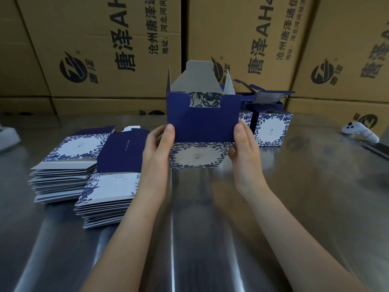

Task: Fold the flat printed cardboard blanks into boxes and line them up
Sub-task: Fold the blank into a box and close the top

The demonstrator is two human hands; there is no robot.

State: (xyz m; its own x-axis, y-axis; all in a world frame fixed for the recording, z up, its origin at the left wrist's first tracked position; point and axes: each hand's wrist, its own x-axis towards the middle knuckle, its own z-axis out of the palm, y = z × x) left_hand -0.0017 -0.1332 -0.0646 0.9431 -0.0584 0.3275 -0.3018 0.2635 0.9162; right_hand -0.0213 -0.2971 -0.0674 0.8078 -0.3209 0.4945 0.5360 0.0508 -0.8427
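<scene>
A half-opened box, navy with a white-and-blue floral panel, is held above the steel table in the middle of the view, its grey-lined flaps standing up. My left hand grips its left edge, thumb on the navy face. My right hand grips the right edge the same way. Two piles of flat printed blanks lie to the left. A folded box with its top flaps open stands behind my right hand.
Large brown shipping cartons form a wall along the back of the steel table. A white handheld controller lies at the far right, and a pale object sits at the left edge.
</scene>
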